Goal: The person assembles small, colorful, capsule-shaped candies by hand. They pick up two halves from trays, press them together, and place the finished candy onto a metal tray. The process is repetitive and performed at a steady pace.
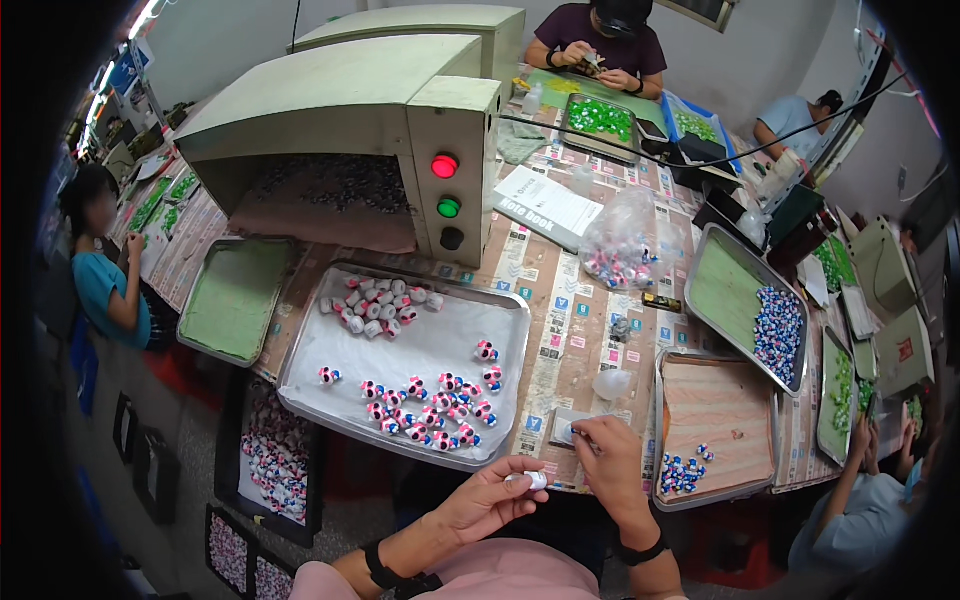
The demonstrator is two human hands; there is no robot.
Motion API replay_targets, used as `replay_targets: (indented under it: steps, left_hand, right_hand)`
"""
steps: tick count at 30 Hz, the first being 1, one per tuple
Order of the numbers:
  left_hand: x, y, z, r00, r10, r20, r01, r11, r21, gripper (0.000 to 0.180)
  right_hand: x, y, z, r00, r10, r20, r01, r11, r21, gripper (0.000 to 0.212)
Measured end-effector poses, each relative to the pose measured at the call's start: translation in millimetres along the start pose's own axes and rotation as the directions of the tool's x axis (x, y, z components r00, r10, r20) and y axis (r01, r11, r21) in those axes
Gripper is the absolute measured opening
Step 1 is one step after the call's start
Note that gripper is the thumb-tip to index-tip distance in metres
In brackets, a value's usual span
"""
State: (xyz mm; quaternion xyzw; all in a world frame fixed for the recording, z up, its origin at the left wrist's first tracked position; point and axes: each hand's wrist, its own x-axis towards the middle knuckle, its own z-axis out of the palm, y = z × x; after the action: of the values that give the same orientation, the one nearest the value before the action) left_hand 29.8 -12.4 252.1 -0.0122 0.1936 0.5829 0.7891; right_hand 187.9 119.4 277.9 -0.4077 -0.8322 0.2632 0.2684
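Between the thumb and fingers of my left hand (492, 500) is a small white plastic figure part (537, 480), held in front of my body. My right hand (612, 458) is closed in a pinch, fingertips down at a small flat pale pad (563, 428) on the table edge; anything in that pinch is too small to make out. Left of my hands lies a metal tray (400, 440) lined with white paper. Small pink, white and blue figures (440, 405) cluster in its near part, and plain white pieces (375, 308) are heaped at its far side.
Beyond the tray stands a beige tunnel machine (330, 90) with red and green lights. At right are a cloth-lined tray (718, 400) holding blue pieces and a tilted green-lined tray (725, 290). A plastic bag (630, 240) and notebook (548, 207) lie mid-table. Several people work around.
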Motion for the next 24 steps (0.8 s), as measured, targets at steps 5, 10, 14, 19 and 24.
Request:
replay_targets:
  steps: [5,10,14,19,24]
  left_hand:
    - [-2.1,2.0,8.2,1.000,0.002,-0.017,-0.001,0.995,0.097,0.032]
    - [2.2,-0.4,1.7,0.999,-0.001,-0.039,0.006,0.990,0.143,0.028]
    - [6.7,-2.1,5.1,0.998,0.007,-0.066,0.003,0.987,0.158,0.026]
    - [12.6,-5.8,2.7,0.998,-0.029,-0.060,0.037,0.990,0.138,0.026]
    - [16.2,-7.2,5.1,0.997,-0.058,-0.056,0.065,0.990,0.124,0.025]
  right_hand:
    - [0.7,2.5,0.2,1.000,-0.020,-0.005,0.020,1.000,-0.002,0.014]
    - [-10.8,-7.7,-11.4,0.980,0.195,0.029,-0.194,0.933,0.302,0.016]
    - [-29.8,-16.3,-19.1,0.958,0.259,0.124,-0.284,0.780,0.558,0.018]
    - [-46.8,-27.1,-19.5,0.937,0.303,0.173,-0.335,0.648,0.684,0.019]
    - [-50.1,-25.7,-16.1,0.943,0.299,0.148,-0.320,0.684,0.656,0.019]
